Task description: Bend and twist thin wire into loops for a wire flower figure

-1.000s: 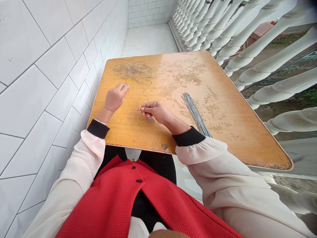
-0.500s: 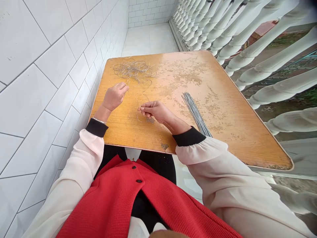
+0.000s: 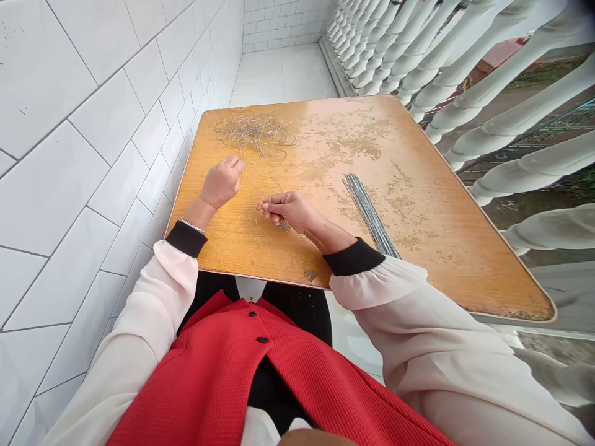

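Note:
A thin wire (image 3: 253,180) runs between my two hands above the wooden table. My left hand (image 3: 223,181) is closed, its fingertips pinching the wire close to the tangled pile of thin wire (image 3: 255,131). Lower and to the right, my right hand (image 3: 289,210) pinches the same wire between thumb and forefinger. A short curved tail of wire hangs below those fingertips. Right of my right hand lies a bundle of straight grey wires (image 3: 370,212), partly covered by my right sleeve at its near end.
The table top (image 3: 418,204) is worn, with peeled patches. A white tiled wall (image 3: 93,155) stands close on the left. White balusters (image 3: 502,99) line the right side. The table's near edge is at my lap.
My left hand has shifted slightly to the right, with a small tilt of the wrist. My right hand keeps its pinch almost in place. The view has moved a little.

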The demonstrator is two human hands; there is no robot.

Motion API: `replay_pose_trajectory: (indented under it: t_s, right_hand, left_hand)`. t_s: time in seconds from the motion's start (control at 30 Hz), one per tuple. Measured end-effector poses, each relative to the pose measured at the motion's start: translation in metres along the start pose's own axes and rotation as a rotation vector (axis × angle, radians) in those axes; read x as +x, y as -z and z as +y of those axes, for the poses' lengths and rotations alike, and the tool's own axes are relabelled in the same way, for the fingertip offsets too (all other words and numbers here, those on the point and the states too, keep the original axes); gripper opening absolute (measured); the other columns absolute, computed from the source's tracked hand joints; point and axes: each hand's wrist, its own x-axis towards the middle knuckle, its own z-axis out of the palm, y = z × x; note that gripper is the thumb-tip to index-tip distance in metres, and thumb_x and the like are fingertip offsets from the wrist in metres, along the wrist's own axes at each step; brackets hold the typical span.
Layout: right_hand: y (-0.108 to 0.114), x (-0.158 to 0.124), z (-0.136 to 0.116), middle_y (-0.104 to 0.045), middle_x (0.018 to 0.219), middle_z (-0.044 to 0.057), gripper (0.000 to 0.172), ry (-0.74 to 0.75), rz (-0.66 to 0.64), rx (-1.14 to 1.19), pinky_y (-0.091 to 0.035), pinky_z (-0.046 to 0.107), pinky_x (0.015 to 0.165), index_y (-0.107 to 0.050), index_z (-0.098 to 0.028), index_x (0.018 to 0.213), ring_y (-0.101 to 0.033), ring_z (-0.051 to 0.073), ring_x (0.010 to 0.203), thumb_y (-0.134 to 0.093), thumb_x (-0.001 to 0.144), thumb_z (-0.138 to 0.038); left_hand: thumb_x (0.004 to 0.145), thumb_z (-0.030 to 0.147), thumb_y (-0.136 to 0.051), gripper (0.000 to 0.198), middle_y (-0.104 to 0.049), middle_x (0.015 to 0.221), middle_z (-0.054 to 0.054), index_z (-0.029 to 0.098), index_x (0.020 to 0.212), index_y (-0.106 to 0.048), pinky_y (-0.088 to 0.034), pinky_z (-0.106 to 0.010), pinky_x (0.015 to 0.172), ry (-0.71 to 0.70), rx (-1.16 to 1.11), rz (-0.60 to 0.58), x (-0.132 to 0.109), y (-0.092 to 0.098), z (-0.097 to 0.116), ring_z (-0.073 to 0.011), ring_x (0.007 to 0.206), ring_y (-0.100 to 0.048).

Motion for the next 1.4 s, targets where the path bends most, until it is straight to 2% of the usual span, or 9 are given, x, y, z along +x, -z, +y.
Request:
replay_pose_trajectory:
  t_s: [0.1, 0.2, 0.33, 0.57, 0.8, 0.97, 1.07, 1.23, 1.4]
  right_hand:
    - [0.003, 0.000, -0.001, -0.058, 0.052, -0.001, 0.015, 0.003, 0.038, 0.023, -0.035, 0.018, 0.039, -0.073, -0.012, 0.069, -0.042, 0.004, 0.040, -0.077, 0.083, -0.011]
    - [0.007, 0.002, -0.002, -0.059, 0.054, -0.001, 0.014, 0.025, 0.069, 0.059, -0.033, 0.018, 0.040, -0.071, -0.012, 0.070, -0.042, 0.004, 0.040, -0.075, 0.083, -0.010]
    - [0.012, 0.002, -0.001, -0.062, 0.057, 0.000, 0.013, 0.053, 0.065, 0.069, -0.034, 0.019, 0.043, -0.071, -0.012, 0.071, -0.044, 0.005, 0.043, -0.077, 0.082, -0.017]
    - [0.010, 0.001, 0.000, -0.061, 0.055, 0.000, 0.011, 0.037, 0.062, -0.001, -0.037, 0.017, 0.041, -0.073, -0.012, 0.074, -0.045, 0.004, 0.042, -0.078, 0.083, -0.015]
    - [0.001, -0.002, -0.003, -0.061, 0.052, -0.001, 0.024, 0.027, 0.169, -0.107, -0.042, 0.015, 0.041, -0.073, -0.012, 0.072, -0.050, 0.004, 0.040, -0.065, 0.088, 0.003]
    - [0.004, 0.000, -0.004, -0.068, 0.059, 0.003, 0.017, 0.018, 0.174, -0.007, -0.049, 0.018, 0.043, -0.072, -0.014, 0.070, -0.058, 0.008, 0.043, -0.081, 0.084, -0.012]
    - [0.011, 0.001, -0.005, -0.072, 0.065, 0.006, 0.019, 0.015, 0.200, 0.059, -0.050, 0.019, 0.043, -0.073, -0.014, 0.069, -0.059, 0.008, 0.043, -0.083, 0.083, -0.020]
    - [0.018, 0.001, -0.007, -0.073, 0.066, 0.006, 0.022, 0.068, 0.204, 0.112, -0.048, 0.017, 0.043, -0.073, -0.014, 0.065, -0.056, 0.006, 0.044, -0.081, 0.085, -0.019]
    - [0.019, 0.002, -0.006, -0.073, 0.068, 0.004, 0.018, 0.119, 0.215, 0.112, -0.046, 0.016, 0.043, -0.075, -0.017, 0.069, -0.055, 0.006, 0.048, -0.082, 0.085, -0.021]
  left_hand:
    - [0.092, 0.021, -0.064, 0.006, -0.069, 0.098, -0.008, 0.020, 0.089, -0.068, -0.044, -0.035, 0.102, 0.098, -0.072, 0.100, 0.000, 0.001, 0.001, -0.0241, 0.109, -0.064]
    - [0.094, 0.021, -0.063, 0.011, -0.070, 0.093, -0.004, 0.021, 0.103, -0.069, -0.049, -0.028, 0.087, 0.252, -0.207, 0.216, -0.002, -0.001, 0.001, -0.0167, 0.089, -0.067]
    - [0.096, 0.021, -0.059, 0.011, -0.068, 0.082, -0.001, 0.020, 0.102, -0.069, -0.048, -0.021, 0.061, 0.459, -0.461, 0.192, -0.003, -0.005, 0.005, -0.0088, 0.062, -0.061]
    - [0.091, 0.027, -0.069, 0.025, -0.073, 0.104, -0.003, 0.022, 0.116, -0.070, -0.048, -0.015, 0.060, 0.355, -0.505, 0.175, -0.005, -0.006, 0.018, -0.0085, 0.077, -0.067]
    - [0.097, 0.031, -0.059, 0.018, -0.074, 0.095, -0.004, 0.016, 0.093, -0.068, -0.049, -0.013, 0.058, 0.314, -0.377, 0.053, -0.002, -0.011, 0.017, -0.0067, 0.075, -0.068]
    - [0.100, 0.033, -0.056, 0.019, -0.073, 0.092, -0.003, 0.016, 0.099, -0.066, -0.047, -0.013, 0.056, 0.431, -0.420, 0.033, -0.002, -0.014, 0.026, -0.0044, 0.067, -0.065]
    - [0.099, 0.035, -0.059, 0.022, -0.073, 0.086, -0.003, 0.015, 0.095, -0.065, -0.044, -0.014, 0.055, 0.499, -0.439, -0.132, -0.008, -0.018, 0.035, -0.0048, 0.064, -0.064]
    - [0.093, 0.023, -0.066, 0.011, -0.073, 0.080, -0.003, 0.013, 0.088, -0.068, -0.042, -0.015, 0.056, 0.453, -0.488, -0.382, -0.019, -0.025, 0.045, -0.0060, 0.068, -0.064]
    - [0.093, 0.013, -0.061, 0.013, -0.068, 0.071, 0.000, 0.012, 0.084, -0.069, -0.036, -0.015, 0.052, 0.443, -0.543, -0.379, -0.021, -0.030, 0.046, -0.0037, 0.061, -0.059]
